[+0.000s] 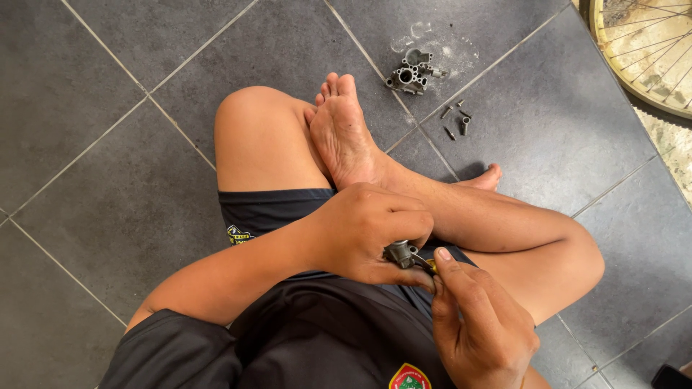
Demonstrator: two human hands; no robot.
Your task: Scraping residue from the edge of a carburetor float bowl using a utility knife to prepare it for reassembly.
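I sit cross-legged on a grey tiled floor. My left hand (371, 230) is closed around a small grey metal part (401, 253) held over my lap. My right hand (476, 320) pinches a thin tool (424, 262) whose tip meets that part; most of the tool is hidden by my fingers. On the floor past my foot lies a larger grey metal casting (411, 75) with round openings, and beside it several small screws (457, 119).
A spoked wheel with a pale rim (649, 50) lies at the top right corner. A dark object (670, 376) shows at the bottom right edge. My bare legs and foot cross the middle of the view.
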